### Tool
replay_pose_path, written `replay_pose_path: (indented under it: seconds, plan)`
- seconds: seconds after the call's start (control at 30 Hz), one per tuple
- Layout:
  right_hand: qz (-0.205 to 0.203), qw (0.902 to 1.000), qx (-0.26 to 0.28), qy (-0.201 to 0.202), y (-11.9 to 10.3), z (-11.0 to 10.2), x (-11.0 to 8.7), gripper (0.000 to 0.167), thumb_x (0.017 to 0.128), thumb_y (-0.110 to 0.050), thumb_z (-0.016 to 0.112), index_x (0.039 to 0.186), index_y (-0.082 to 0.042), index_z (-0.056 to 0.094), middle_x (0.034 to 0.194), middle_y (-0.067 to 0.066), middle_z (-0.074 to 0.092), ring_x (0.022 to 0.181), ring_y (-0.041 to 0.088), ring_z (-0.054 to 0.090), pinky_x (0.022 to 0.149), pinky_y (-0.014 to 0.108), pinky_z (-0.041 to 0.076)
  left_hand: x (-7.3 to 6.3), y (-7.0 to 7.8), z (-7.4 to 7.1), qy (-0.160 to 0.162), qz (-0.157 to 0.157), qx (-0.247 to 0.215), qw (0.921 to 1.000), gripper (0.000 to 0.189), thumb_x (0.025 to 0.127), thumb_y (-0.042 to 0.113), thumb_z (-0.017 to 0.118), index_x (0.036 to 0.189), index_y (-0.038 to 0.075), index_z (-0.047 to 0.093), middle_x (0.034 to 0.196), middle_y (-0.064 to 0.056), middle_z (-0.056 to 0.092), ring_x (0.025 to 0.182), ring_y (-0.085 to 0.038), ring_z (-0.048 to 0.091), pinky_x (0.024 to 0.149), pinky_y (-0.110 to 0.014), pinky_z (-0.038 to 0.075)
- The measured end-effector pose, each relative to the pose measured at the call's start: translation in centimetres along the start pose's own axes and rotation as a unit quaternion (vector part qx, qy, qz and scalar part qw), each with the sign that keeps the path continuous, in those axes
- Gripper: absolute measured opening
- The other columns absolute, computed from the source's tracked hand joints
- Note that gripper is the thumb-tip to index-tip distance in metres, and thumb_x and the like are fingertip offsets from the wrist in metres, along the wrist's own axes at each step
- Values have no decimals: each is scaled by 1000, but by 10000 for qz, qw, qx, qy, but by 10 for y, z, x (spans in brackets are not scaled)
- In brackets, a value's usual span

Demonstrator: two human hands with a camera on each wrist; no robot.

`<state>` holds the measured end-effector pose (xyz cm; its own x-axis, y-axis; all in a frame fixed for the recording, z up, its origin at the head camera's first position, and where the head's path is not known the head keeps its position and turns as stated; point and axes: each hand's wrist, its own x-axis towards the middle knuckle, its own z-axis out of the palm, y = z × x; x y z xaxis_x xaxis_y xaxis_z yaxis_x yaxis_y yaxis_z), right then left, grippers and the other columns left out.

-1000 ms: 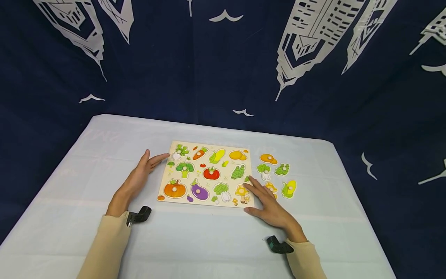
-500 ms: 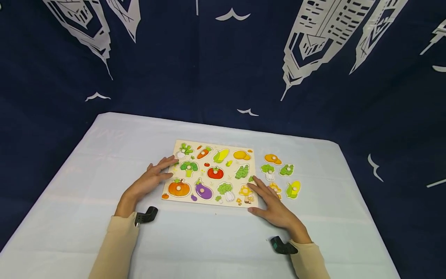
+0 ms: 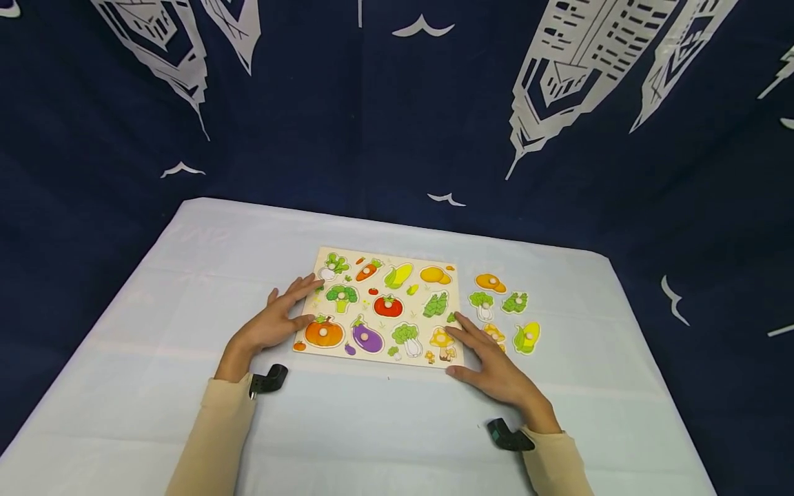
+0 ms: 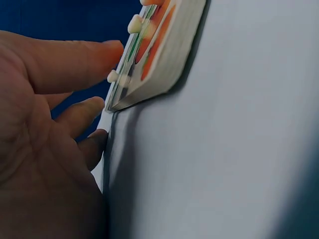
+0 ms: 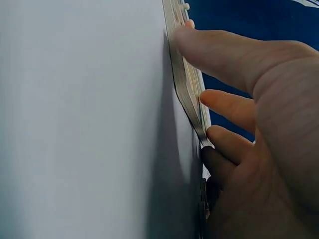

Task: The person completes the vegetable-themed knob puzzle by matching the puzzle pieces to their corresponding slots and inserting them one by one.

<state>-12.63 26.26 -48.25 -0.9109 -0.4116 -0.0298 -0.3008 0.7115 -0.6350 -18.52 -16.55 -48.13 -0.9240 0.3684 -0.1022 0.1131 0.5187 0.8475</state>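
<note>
A wooden vegetable puzzle board (image 3: 409, 310) lies flat on the table. Knobbed pieces sit in its left part, among them a pumpkin (image 3: 324, 333), an eggplant (image 3: 367, 337) and a tomato (image 3: 388, 306). The corn, potato, asparagus, bok choy and mushroom pictures on it show no knobs. My left hand (image 3: 269, 324) rests at the board's left edge, fingers spread and relaxed; in the left wrist view its thumb (image 4: 75, 62) is beside the knobs. At the lower right corner, my right hand (image 3: 496, 375) touches the board's edge with loose fingers, its thumb (image 5: 214, 50) at the side.
Right of the board lie loose pieces: a potato (image 3: 490, 283), a bok choy (image 3: 482, 304), an asparagus (image 3: 515, 302), a corn (image 3: 526, 338) and a mushroom (image 3: 494, 335), partly behind my right hand. A white cloth (image 3: 372, 434) covers the table; a dark blue curtain (image 3: 310, 124) hangs behind.
My left hand has come in from beside the board onto its left edge, its fingers now over the rim. The right hand stays at the right edge. The whole view has shifted slightly.
</note>
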Motion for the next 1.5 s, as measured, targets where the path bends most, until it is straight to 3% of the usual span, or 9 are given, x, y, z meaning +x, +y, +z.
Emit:
replay_pose_path:
  seconds: [0.3,0.47,0.63,0.8,1.0,1.17,1.5]
  plan:
    - [-54,9990,-72,428,-1,-1,1,60,90,-30,75,145,-19,54,163,5,33,150,36,31,117,61,30,0,2,1,9,-117,144,9998,66,94,4,61,155,12,37,169,-9,13,157,-33,-2,121,-56,-18]
    - [-57,9984,89,551,0,-8,-1,56,92,-25,74,144,-17,55,158,1,42,148,28,37,118,52,33,0,2,2,39,-83,129,9999,63,94,3,61,153,7,40,169,-11,14,157,-34,-1,121,-56,-19]
    - [-31,9966,96,816,2,-15,-2,54,93,-23,73,143,-15,56,151,0,51,135,24,53,104,45,51,-2,1,3,63,-63,75,9999,61,94,2,61,152,3,41,168,-12,15,156,-35,0,120,-57,-19]
    - [-3,9927,112,1201,3,-22,-2,48,92,-19,73,139,-14,60,142,-1,60,118,20,64,99,35,52,-3,1,2,87,-64,63,9999,62,94,2,61,152,2,40,168,-13,15,156,-35,0,120,-58,-18]
    - [-42,9889,-100,1480,11,-28,-4,38,91,-14,74,128,-8,67,138,6,62,118,24,62,90,32,55,0,0,3,105,-90,161,9998,62,94,4,62,152,5,41,168,-12,17,156,-35,1,121,-57,-17]
    - [-2,9883,-312,1496,16,-31,-5,22,89,-11,75,111,-8,73,128,7,64,116,26,60,83,32,55,-1,0,4,128,-132,193,9996,62,94,4,63,152,5,42,168,-11,19,156,-34,2,122,-56,-17]
    - [-156,9900,-794,1152,21,-44,-3,18,93,-1,67,108,-10,72,110,5,68,88,14,57,75,29,50,0,0,4,172,-73,140,9997,61,93,3,63,151,3,42,167,-13,19,156,-35,3,121,-58,-17]
